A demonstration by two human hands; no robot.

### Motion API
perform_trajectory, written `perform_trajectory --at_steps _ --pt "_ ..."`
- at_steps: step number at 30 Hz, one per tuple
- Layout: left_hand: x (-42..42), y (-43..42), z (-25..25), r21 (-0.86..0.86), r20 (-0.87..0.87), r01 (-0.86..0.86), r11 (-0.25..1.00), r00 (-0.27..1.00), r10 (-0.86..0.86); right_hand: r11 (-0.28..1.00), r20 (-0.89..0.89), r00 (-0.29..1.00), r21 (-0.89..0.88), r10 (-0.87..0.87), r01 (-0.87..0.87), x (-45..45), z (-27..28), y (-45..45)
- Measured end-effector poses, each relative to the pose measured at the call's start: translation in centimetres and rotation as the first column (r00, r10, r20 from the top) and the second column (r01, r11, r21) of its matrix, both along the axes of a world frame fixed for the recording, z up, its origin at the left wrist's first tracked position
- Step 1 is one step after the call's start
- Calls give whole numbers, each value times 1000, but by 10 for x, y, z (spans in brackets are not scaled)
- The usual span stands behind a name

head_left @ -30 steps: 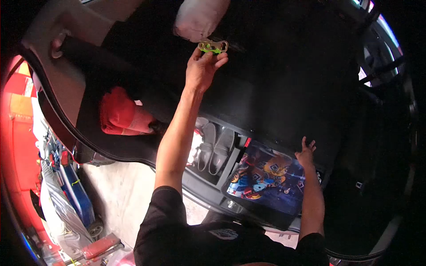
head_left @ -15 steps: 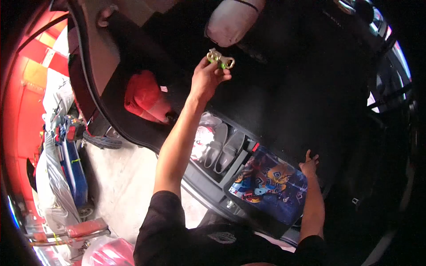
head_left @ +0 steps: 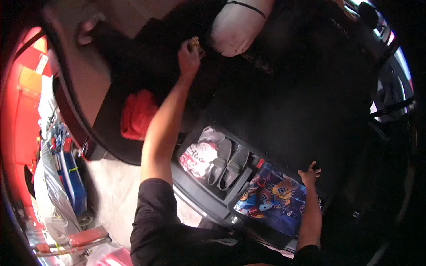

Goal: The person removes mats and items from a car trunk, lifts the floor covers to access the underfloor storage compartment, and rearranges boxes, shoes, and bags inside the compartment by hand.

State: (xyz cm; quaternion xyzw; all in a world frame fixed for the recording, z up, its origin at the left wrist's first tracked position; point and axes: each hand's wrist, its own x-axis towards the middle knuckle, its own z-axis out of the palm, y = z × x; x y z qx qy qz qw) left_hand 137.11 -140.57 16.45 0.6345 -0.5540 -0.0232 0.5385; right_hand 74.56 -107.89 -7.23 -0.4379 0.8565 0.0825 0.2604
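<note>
My left hand (head_left: 189, 61) is raised near the top of the view, its fingers closed around a small gold-coloured metal piece (head_left: 194, 43). Only the upper part of that piece shows; the earlier frame shows ringed ends and a bit of green on it. Just right of this hand lies a pale rolled bundle (head_left: 239, 29) with a dark strap. My right hand (head_left: 309, 175) has its fingers spread over the dark cargo floor, with nothing visible in it. Close by it is a colourful printed panel or bag (head_left: 275, 199), partly hidden by my forearm.
A recessed tray (head_left: 188, 179) at the car boot's edge holds dark shoes (head_left: 226, 166) and a white-and-red plastic bag (head_left: 199, 157). Red cloth (head_left: 136, 115) lies left of my left arm. Outside, a covered object (head_left: 53, 186) stands by a red wall (head_left: 17, 133).
My left hand has moved left and slightly up with the metal piece, which is now turned and more hidden. My right hand stays spread. The whole view has shifted slightly.
</note>
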Motion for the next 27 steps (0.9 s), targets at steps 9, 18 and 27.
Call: perform_trajectory --at_steps 9,18,27 --pt "54 -202 -17 116 409 -141 983 909 82 979 -129 971 53 200 -194 -19 -21 6" --pt "127 -292 -95 549 766 -238 801 527 -368 992 -102 987 -21 123 -125 -17 -14 12" --pt "100 -248 -139 433 791 -214 875 556 -255 865 -330 835 -97 439 -493 -23 -24 20"
